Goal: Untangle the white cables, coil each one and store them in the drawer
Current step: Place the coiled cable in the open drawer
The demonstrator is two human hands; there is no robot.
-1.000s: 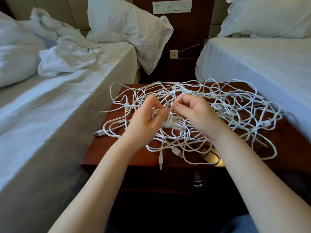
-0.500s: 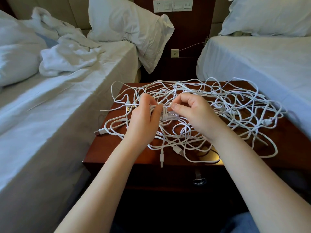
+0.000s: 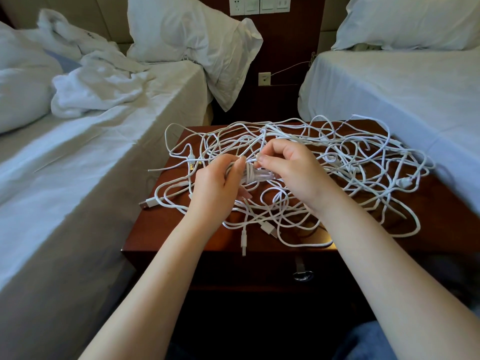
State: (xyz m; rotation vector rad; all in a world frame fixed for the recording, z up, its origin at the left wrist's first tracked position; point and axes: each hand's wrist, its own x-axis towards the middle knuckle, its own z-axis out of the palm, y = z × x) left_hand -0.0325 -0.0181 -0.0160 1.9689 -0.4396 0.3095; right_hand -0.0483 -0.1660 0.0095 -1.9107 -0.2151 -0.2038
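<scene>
Many tangled white cables (image 3: 329, 159) — left hand (image 3: 215, 188) grips bundle (image 3: 255, 175), right hand (image 3: 293, 172) pinches strand (image 3: 250, 160)

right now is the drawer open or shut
Shut. The drawer front sits flush under the nightstand top, and the white cables all lie on top, none inside.

White cables (image 3: 345, 162); reddish-brown nightstand (image 3: 161, 224); white bedsheets (image 3: 91, 157); white pillows (image 3: 181, 29).

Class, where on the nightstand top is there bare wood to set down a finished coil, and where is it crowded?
Bare wood shows at the front-left corner of the nightstand, between the plug and the left forearm, and front-right, between the cables and the bed. The cables crowd the middle and back.
</scene>
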